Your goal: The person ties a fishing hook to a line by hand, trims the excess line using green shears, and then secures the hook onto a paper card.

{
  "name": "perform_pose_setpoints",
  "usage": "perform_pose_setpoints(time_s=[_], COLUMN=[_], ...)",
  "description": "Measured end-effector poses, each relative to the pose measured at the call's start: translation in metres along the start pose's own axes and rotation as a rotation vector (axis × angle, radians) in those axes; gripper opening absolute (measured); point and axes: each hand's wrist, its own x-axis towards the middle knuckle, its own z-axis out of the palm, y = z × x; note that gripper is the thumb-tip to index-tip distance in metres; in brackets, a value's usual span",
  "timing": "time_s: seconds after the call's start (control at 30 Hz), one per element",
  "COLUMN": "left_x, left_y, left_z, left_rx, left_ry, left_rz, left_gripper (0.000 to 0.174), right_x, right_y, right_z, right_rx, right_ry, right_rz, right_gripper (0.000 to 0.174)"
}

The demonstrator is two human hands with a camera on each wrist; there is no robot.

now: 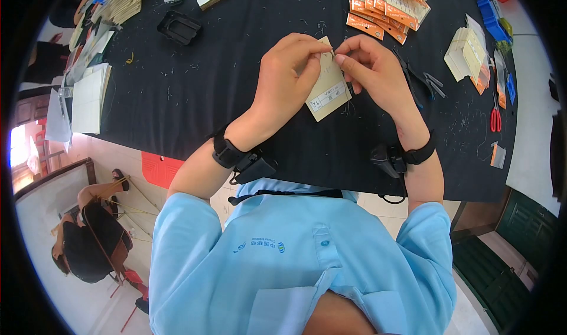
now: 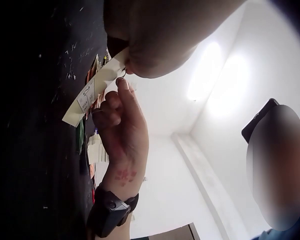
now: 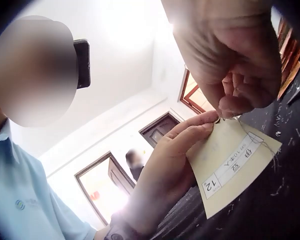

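Note:
A flat cream paper packet (image 1: 328,93) with a white printed label hangs tilted over the black cloth. My left hand (image 1: 286,69) pinches its upper edge between thumb and fingers. Close beside it, my right hand (image 1: 375,72) has thumb and index finger pinched at the packet's top edge, on a thin line. In the right wrist view the fine line (image 3: 274,157) trails loosely along the packet's side, and the label shows the number 12. The left wrist view shows a tiny dark curved piece (image 2: 122,75) at the right fingertips, largely hidden by them.
Orange-and-clear packets (image 1: 387,7) lie stacked at the back. To the right are black-handled pliers (image 1: 419,84), more cream packets (image 1: 465,53) and red-handled scissors (image 1: 495,119). A black tray (image 1: 178,28) sits at the left, near stacked white cards (image 1: 90,102). Line scraps dot the cloth.

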Motion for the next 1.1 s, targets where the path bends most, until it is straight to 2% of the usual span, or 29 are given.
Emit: perform_pose_setpoints(time_s=[0.07, 0.4, 0.6, 0.77, 1.1], left_x=[0.001, 0.002, 0.004, 0.007, 0.015], left_y=[-0.003, -0.006, -0.010, -0.013, -0.021], left_z=[0.001, -0.003, -0.007, -0.013, -0.025], left_rx=[0.009, 0.011, -0.028, -0.036, -0.086], left_ry=[0.020, 0.013, 0.068, 0.098, 0.189], left_rz=[0.015, -0.067, -0.138, -0.179, -0.244], left_gripper=[0.016, 0.015, 0.015, 0.017, 0.023], right_x=[-0.002, -0.003, -0.004, -0.005, -0.007], right_y=[-0.004, -0.004, -0.004, -0.007, -0.011], right_z=[0.002, 0.004, 0.007, 0.005, 0.004], right_rx=[-0.037, -0.177, -0.215, -0.180, -0.197], right_ry=[0.083, 0.108, 0.113, 0.069, 0.043], right_rz=[-0.059, -0.143, -0.133, -0.008, 0.043], right_gripper=[0.014, 0.016, 0.015, 0.018, 0.017])
